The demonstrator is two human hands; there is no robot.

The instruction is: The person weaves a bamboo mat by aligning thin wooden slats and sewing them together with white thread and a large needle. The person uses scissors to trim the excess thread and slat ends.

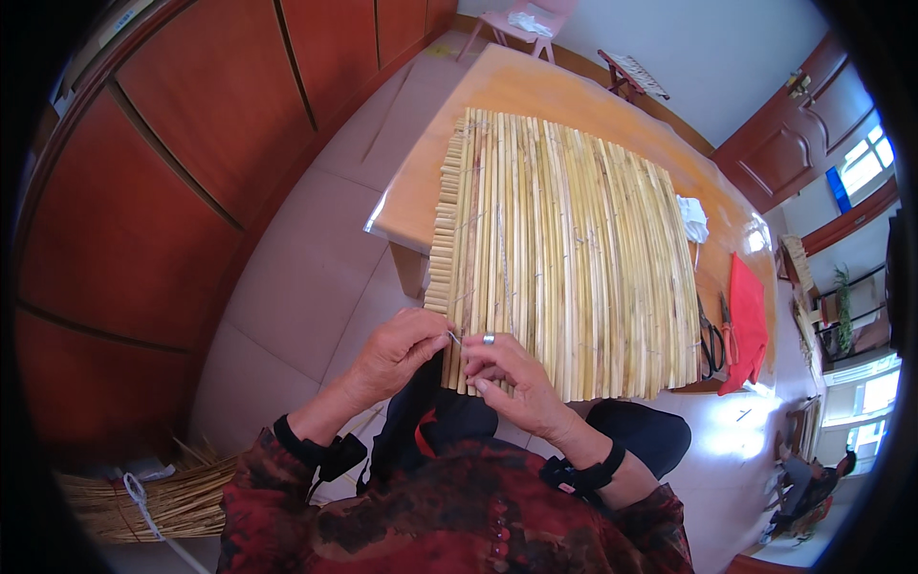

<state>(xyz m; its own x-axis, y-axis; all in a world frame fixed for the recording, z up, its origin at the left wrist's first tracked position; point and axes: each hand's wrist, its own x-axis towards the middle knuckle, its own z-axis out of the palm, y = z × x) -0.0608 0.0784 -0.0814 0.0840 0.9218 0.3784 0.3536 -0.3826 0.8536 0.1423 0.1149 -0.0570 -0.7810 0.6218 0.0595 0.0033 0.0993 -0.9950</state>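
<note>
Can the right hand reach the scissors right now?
Probably yes: the scissors lie right of the mat, and the way over it looks free. The right hand is busy at the mat's near left corner, though.

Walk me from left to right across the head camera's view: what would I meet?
Straw bundle → left hand → right hand → scissors → red cloth → plant. The stick mat overlaps both hands, so it is left out.
</note>
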